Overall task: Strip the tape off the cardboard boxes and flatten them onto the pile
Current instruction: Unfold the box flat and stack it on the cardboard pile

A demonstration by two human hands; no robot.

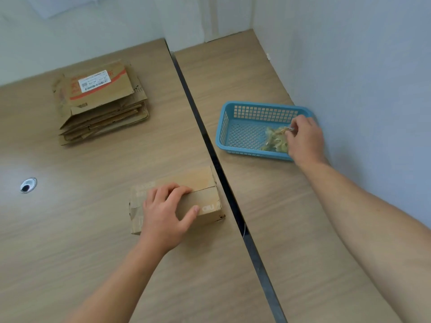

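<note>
While my right hand (305,138) is over at the blue basket (263,106) by the wall on the right-hand desk (268,206), fingers pinched on the sticky tape wad (274,138), my left hand (166,210) sits curled over the cardboard box (205,180) at the right edge of the left desk (93,229), thumb on its near face. Trick imo: shake the strip loose inside the basket, keep the box pinned, then peel what looks like tape on its left end before it joins the pile (100,99) near the far edge.
</note>
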